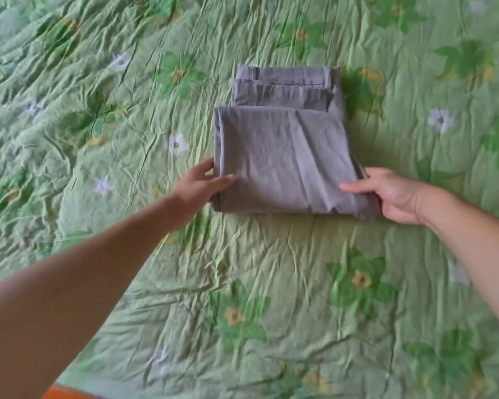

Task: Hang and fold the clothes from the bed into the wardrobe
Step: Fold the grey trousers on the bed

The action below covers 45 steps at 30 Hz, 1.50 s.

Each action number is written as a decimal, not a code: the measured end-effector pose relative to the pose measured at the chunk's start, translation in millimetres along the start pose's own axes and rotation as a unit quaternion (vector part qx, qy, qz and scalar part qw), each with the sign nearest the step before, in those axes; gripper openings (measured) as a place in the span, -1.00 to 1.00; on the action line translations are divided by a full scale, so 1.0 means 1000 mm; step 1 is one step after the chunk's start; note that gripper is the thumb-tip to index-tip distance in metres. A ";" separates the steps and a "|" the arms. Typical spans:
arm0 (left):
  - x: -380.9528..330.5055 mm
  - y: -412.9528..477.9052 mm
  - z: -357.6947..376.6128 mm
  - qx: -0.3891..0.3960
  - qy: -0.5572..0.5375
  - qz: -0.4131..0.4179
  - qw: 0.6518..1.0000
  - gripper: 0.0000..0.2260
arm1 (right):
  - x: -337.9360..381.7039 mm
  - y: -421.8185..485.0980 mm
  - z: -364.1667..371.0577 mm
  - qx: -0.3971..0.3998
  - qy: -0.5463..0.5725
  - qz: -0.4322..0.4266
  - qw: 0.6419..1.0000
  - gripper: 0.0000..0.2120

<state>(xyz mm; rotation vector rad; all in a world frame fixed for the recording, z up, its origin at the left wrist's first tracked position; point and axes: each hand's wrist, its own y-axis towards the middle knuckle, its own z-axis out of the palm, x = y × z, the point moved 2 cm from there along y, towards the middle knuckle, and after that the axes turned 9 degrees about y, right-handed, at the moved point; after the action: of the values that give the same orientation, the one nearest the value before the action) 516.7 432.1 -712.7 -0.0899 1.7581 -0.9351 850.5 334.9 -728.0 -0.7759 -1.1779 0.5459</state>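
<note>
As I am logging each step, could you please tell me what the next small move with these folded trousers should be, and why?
Probably lift the folded grey trousers straight up off the bedspread: the left hand and right hand each grip a side edge, thumbs on top, and the fold looks finished.

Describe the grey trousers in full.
The trousers are grey, of a woven, cotton-like cloth, lightly creased. They are folded into a flat, roughly rectangular stack of several layers. The waistband shows at the far end, and the top fold covers the near part. They lie on the green flowered bedspread. The left hand grips the near left edge, thumb on top. The right hand grips the near right edge the same way.
</note>
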 end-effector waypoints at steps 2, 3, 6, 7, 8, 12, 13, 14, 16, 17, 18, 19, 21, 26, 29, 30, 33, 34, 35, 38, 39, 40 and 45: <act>0.015 -0.015 0.003 0.015 0.059 0.022 0.998 -0.69 | -0.012 -0.001 -0.003 -0.021 -0.055 -0.004 0.998 -0.44; 0.020 -0.020 0.005 0.007 0.080 0.030 0.996 -0.72 | -0.014 -0.001 -0.002 -0.030 -0.078 -0.019 0.996 -0.50; 0.011 -0.017 0.008 -0.058 0.125 0.087 0.987 -0.81 | -0.002 0.003 0.009 -0.063 -0.085 -0.109 0.988 -0.75; 0.003 -0.012 0.009 -0.074 0.129 0.109 0.983 -0.80 | 0.004 0.004 0.013 -0.059 -0.050 -0.124 0.989 -0.74; -0.005 -0.006 0.012 -0.083 0.119 0.124 0.982 -0.79 | 0.009 0.004 0.016 -0.041 0.001 -0.121 0.992 -0.68; -0.009 0.008 0.026 -0.070 0.069 0.113 0.989 -0.76 | 0.008 0.000 0.013 0.067 0.101 0.009 0.993 -0.57; -0.004 0.007 0.027 -0.064 0.075 0.104 0.990 -0.75 | 0.004 -0.001 0.011 0.075 0.099 0.033 0.992 -0.58; 0.002 0.004 0.027 -0.057 0.083 0.096 0.990 -0.74 | 0.000 -0.002 0.010 0.077 0.092 0.051 0.991 -0.59; 0.012 -0.005 0.027 -0.043 0.099 0.085 0.990 -0.72 | -0.012 -0.006 0.014 0.066 0.060 0.078 0.993 -0.58; 0.016 -0.010 0.026 -0.035 0.103 0.080 0.991 -0.71 | -0.020 -0.009 0.018 0.061 0.045 0.089 0.993 -0.56; 0.020 -0.015 0.027 -0.026 0.104 0.075 0.991 -0.71 | -0.028 -0.014 0.022 0.058 0.038 0.097 0.993 -0.55; 0.023 -0.021 0.027 -0.017 0.101 0.069 0.992 -0.71 | -0.038 -0.019 0.025 0.052 0.039 0.101 0.993 -0.52; 0.032 -0.035 0.029 0.000 0.082 0.048 0.995 -0.72 | -0.059 -0.033 0.027 0.025 0.055 0.099 0.993 -0.44; 0.077 -0.087 0.038 0.036 0.090 -0.032 0.995 -0.75 | -0.122 -0.081 0.035 0.029 0.065 0.156 0.985 -0.45; 0.097 -0.112 0.044 0.042 0.096 -0.035 0.994 -0.68 | -0.147 -0.097 0.040 0.005 0.060 0.150 0.987 -0.25; 0.096 -0.114 0.045 0.038 0.095 -0.025 0.994 -0.66 | -0.147 -0.100 0.042 -0.004 0.048 0.130 0.990 -0.19; 0.076 -0.109 0.043 0.025 0.102 0.035 0.994 -0.64 | -0.125 -0.106 0.047 0.028 0.047 0.061 0.997 -0.45; 0.063 -0.105 0.041 0.022 0.102 0.061 0.993 -0.64 | -0.113 -0.108 0.046 0.035 0.056 0.040 0.997 -0.52; 0.048 -0.100 0.038 0.024 0.096 0.084 0.992 -0.65 | -0.098 -0.108 0.043 0.038 0.066 0.015 0.997 -0.56; 0.010 -0.071 0.027 0.027 0.079 0.103 0.991 -0.67 | -0.051 -0.097 0.035 0.034 0.084 -0.046 0.995 -0.62; 0.004 -0.057 0.024 0.023 0.099 0.095 0.990 -0.67 | -0.040 -0.087 0.030 0.011 0.083 -0.056 0.995 -0.59; 0.001 -0.043 0.023 0.016 0.128 0.080 0.988 -0.68 | -0.034 -0.076 0.027 -0.018 0.076 -0.054 0.995 -0.56; 0.022 -0.017 0.028 -0.061 0.117 -0.039 0.991 -0.62 | -0.054 -0.036 0.024 -0.094 -0.014 -0.010 0.995 -0.38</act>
<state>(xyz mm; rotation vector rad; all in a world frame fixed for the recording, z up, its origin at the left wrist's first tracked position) 524.1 394.4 -721.8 -0.1340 2.0412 -0.9235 810.5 278.2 -728.3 -0.9173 -1.2749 0.4352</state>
